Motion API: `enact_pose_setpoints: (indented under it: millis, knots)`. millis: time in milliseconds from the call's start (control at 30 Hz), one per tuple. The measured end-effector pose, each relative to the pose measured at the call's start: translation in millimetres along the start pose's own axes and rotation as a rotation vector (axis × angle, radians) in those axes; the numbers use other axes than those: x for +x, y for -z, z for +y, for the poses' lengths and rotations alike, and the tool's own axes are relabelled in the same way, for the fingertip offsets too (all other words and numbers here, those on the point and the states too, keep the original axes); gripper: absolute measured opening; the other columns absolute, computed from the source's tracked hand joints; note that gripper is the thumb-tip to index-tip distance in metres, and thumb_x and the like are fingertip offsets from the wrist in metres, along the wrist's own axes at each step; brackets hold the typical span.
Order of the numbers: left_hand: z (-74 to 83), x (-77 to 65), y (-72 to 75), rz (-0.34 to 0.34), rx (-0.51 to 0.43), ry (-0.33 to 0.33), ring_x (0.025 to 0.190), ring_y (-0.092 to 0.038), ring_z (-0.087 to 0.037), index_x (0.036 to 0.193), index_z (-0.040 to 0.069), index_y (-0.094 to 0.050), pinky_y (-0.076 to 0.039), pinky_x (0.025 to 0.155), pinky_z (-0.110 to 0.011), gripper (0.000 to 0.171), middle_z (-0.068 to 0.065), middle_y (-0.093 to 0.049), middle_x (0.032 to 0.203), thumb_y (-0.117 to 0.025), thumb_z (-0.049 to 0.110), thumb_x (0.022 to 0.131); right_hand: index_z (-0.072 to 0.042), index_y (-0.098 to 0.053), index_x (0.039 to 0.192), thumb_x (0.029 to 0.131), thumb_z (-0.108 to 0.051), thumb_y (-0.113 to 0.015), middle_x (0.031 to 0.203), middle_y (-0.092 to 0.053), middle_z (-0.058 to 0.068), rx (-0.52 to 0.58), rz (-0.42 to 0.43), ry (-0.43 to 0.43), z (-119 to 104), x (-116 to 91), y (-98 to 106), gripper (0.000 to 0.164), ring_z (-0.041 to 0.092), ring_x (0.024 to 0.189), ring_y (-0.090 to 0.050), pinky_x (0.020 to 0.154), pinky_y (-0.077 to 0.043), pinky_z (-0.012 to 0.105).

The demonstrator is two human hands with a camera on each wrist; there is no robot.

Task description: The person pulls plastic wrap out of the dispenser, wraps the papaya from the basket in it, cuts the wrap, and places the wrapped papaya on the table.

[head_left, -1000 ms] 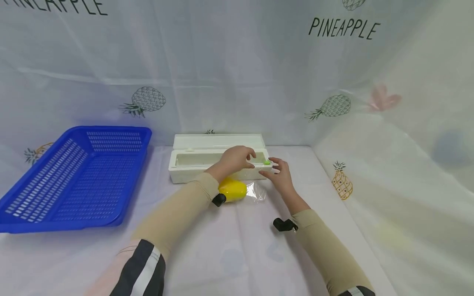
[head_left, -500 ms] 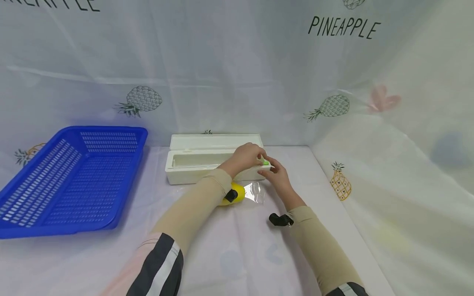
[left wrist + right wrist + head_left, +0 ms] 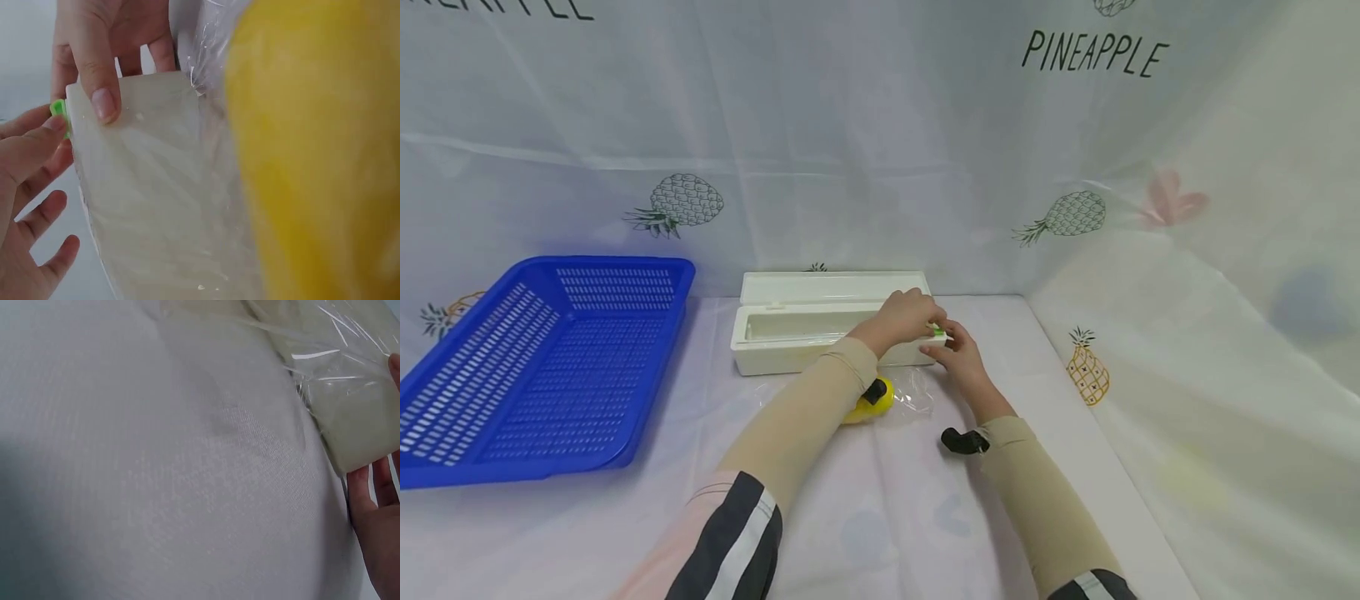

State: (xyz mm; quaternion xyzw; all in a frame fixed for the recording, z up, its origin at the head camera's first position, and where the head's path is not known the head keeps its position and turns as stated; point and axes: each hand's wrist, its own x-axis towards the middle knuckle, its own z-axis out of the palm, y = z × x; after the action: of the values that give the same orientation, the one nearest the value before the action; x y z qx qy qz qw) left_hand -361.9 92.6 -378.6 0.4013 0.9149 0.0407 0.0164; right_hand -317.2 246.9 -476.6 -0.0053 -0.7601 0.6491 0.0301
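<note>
A white cling film dispenser (image 3: 775, 362) stands with its lid raised at the back of the table. At its right end my left hand (image 3: 906, 318) pinches a small green slide cutter (image 3: 58, 109) between thumb and finger. My right hand (image 3: 964, 362) holds that same end, its thumb on the front wall and fingers at the end face. Clear film (image 3: 337, 375) drapes down the front of the dispenser. Before it lies a rounded yellow thing (image 3: 312, 150), partly hidden by my left wrist; film spreads beside it and its kind is unclear.
A blue plastic basket (image 3: 580, 375) stands to the left, with perforated walls. White patterned cloth (image 3: 865, 208) hangs behind and on the right side. The table (image 3: 880, 517) has a pale cloth over it.
My left hand has moved right to the dispenser's right end and now pinches the green cutter. My left wrist now covers more of the yellow thing. The right hand has barely moved.
</note>
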Motion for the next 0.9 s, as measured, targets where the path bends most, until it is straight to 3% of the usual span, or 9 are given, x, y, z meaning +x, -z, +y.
enact_pose_setpoints:
  millis: [500,900]
  knots:
    - [-5.5,-6.2,15.1,-0.110,0.022,-0.037,0.107,-0.049,-0.017,0.115,0.032,-0.067,-0.042,0.091,-0.043,0.023,0.009,-0.063,0.117,-0.067,0.034,0.092,-0.014,-0.049,0.140,0.086,-0.006,-0.075,0.144,-0.039,0.012,0.010,-0.012,-0.076,-1.0,0.1,4.5,0.061,0.016,0.096,-0.061,0.076,-0.049,0.020]
    - [-20.4,-31.0,25.4,-0.168,0.030,-0.027,0.103,-0.047,-0.017,0.107,0.032,-0.067,-0.040,0.089,-0.040,0.017,0.012,-0.065,0.108,-0.069,0.030,0.090,-0.017,-0.049,0.141,0.086,-0.007,-0.075,0.142,-0.044,0.010,0.011,-0.020,-0.070,-1.2,-1.7,4.3,0.061,0.017,0.102,-0.060,0.077,-0.050,0.021]
